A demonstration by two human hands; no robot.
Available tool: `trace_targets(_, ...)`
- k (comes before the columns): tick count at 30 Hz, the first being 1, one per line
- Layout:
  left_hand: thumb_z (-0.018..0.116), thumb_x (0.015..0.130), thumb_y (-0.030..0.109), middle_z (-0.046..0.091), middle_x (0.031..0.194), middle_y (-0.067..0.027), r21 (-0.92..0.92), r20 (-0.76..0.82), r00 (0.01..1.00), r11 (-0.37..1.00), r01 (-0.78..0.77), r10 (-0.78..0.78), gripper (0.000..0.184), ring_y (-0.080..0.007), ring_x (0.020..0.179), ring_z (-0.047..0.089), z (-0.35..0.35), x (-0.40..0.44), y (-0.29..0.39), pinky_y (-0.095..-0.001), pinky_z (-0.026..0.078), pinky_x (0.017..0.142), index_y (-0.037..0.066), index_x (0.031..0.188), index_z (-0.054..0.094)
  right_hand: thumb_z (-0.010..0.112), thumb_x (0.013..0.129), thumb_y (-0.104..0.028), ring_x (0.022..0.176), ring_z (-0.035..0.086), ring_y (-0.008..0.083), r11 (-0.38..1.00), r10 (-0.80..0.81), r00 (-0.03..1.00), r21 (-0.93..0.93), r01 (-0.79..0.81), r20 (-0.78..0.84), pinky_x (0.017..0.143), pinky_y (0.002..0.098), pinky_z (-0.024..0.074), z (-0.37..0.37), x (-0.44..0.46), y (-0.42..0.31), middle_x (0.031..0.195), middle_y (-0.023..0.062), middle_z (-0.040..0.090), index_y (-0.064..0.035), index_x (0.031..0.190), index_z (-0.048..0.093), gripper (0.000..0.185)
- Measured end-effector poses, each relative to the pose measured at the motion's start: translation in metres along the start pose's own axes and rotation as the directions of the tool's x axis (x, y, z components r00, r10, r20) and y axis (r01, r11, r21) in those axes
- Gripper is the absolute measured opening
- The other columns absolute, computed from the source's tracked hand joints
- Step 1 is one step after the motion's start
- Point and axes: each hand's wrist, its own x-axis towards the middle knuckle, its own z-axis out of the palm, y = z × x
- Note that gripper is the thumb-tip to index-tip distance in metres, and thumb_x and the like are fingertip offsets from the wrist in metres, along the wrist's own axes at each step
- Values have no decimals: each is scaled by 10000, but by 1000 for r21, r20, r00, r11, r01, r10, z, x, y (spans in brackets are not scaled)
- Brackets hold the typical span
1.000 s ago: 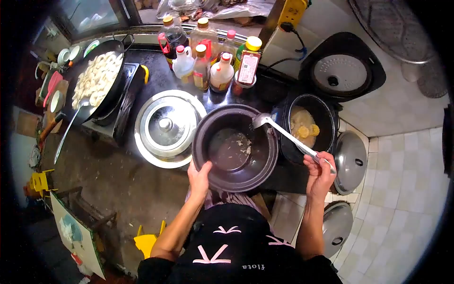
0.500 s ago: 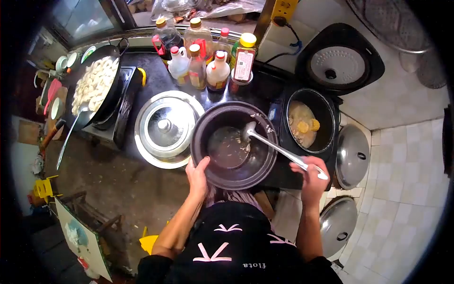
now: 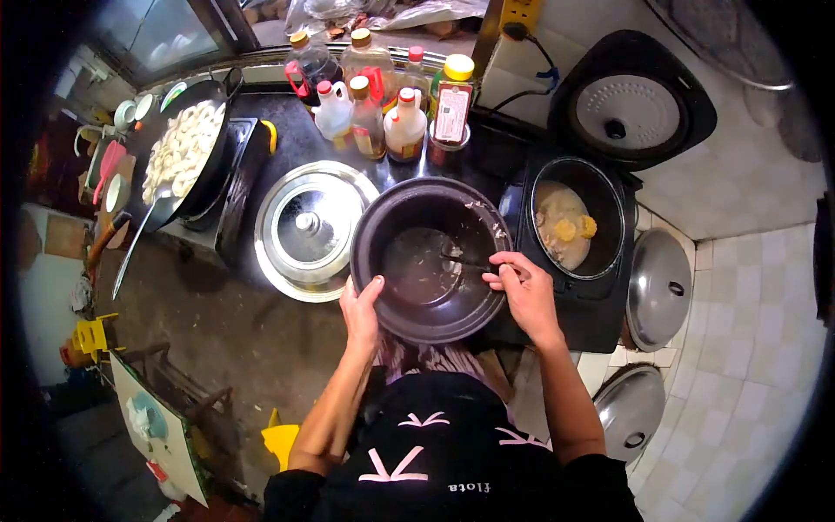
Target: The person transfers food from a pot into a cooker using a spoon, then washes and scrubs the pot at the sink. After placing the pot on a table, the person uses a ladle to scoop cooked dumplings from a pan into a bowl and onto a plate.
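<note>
- One dark pot is at the front of the worktop, between a round metal lid and an open cooker, with pale scraps on its inside
- Left hand grasps the pot's near left rim, thumb over the edge
- Right hand is closed around the handle of a ladle, whose head is down inside the pot
- Yellow pieces sit in pale liquid in the cooker
- Several bottles stand behind the lid and pot
- Far left, a wok holds many pale pieces
</note>
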Motion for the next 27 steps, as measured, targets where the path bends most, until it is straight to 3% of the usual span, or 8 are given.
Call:
trace_targets(6, 598, 801, 45, 641, 1042, -71, -86, 33, 999, 996, -23, 26, 387, -157, 903, 596, 6, -3, 10, -288, 481, 838, -21, 1180, 566, 492, 944, -75, 834, 697, 185, 999, 20, 999, 31, -22, 45, 727, 266, 550, -22, -3, -14, 939, 93, 671, 50, 1024, 635, 206)
trace_targets(9, 583, 764, 31, 640, 1042, -67, 44, 76, 995, 997, -63, 60, 419, -149, 903, 593, 20, -13, 35, -283, 481, 833, -25, 1179, 563, 482, 947, -76, 858, 696, 207, 992, 10, 995, 124, -23, 98, 739, 273, 555, -29, -4, -4, 969, 105, 662, 58, 1037, 627, 217)
trace_targets(12, 577, 741, 26, 640, 1040, -64, 195, 108, 989, 973, -123, 104, 432, -140, 903, 588, 27, -17, 52, -278, 478, 834, -22, 1170, 566, 474, 956, -83, 899, 691, 231, 949, 86, 977, 281, -139, 193, 769, 290, 562, -32, -5, 2, 1022, 121, 644, 60, 1082, 608, 232)
trace_targets(19, 592, 708, 28, 651, 1037, -73, 440, 92, 992, 891, -114, 81, 430, -157, 906, 602, 46, -36, 109, -282, 478, 845, -36, 1132, 576, 477, 979, -122, 940, 683, 236, 888, 53, 923, 405, -218, 380, 804, 306, 562, -29, -2, 16, 1117, 122, 616, 50, 1157, 568, 263)
trace_targets(21, 589, 698, 27, 649, 1028, -77, 368, 91, 990, 920, -136, 110, 453, -160, 900, 604, 55, -41, 124, -283, 480, 847, -34, 1146, 569, 495, 971, -119, 923, 687, 221, 886, 47, 935, 418, -202, 352, 788, 297, 565, -42, -6, 6, 1097, 122, 629, 50, 1142, 581, 255)
trace_targets(22, 575, 690, 29, 648, 1024, -84, 463, 90, 994, 882, -90, 54, 467, -162, 897, 603, 58, -44, 138, -280, 479, 851, -34, 1153, 565, 501, 968, -118, 919, 688, 219, 889, 47, 943, 416, -190, 331, 785, 295, 565, -48, -8, 1, 1091, 122, 632, 50, 1135, 585, 251)
trace_targets(27, 558, 679, 55, 638, 1062, -103, 395, 156, 987, 913, -103, 45, 491, -192, 940, 597, 94, -65, 185, -304, 470, 885, -39, 1160, 555, 514, 959, -103, 908, 691, 215, 915, -40, 966, 398, -68, 257, 776, 292, 566, -87, -21, -39, 1077, 127, 642, 54, 1109, 602, 234)
